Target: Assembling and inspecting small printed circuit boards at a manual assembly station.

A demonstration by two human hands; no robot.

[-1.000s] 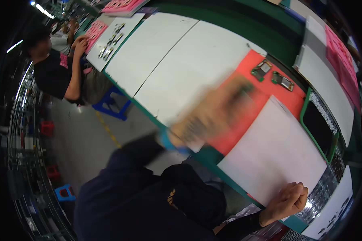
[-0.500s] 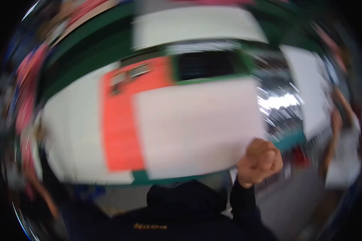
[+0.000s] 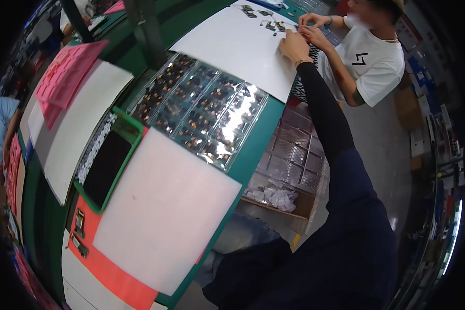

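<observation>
Nearest the lower edge: person's dark-clothed lap and torso, w/ the right arm in a long dark sleeve [image 3: 325, 113] stretched up and away to the far end of the worktop [image 3: 253, 150].

Close in front lies a big white sheet [image 3: 165, 217] on top of an orange mat [image 3: 113, 281]; two small dark parts sit on the mat's left end. Just beyond, touching the sheet's far-left corner, a green-rimmed tray [image 3: 106, 165] w/ a dark inside.

Next out: a clear blister tray [image 3: 201, 111] full of small copper-coloured parts in rows, glare on its right half. Below the worktop edge, right of it, a stack of empty clear trays [image 3: 294, 160] and a box w/ white scraps [image 3: 274, 196].

Left side, further: a second white sheet [image 3: 72, 129] and pink papers [image 3: 67, 72].

Far end: another white sheet [image 3: 237, 44] w/ a few small dark metal parts [image 3: 271, 25] near its far edge. Right hand [image 3: 294, 45] rests on that sheet's right edge, just beside those parts; fingers curled, grip looks pressed together at the tips, but too small to tell if it pinches anything. Left hand not seen.

A co-worker in a white tee [image 3: 372, 62] sits right across that corner, both hands at the same parts, v. close to the person's right hand.
</observation>
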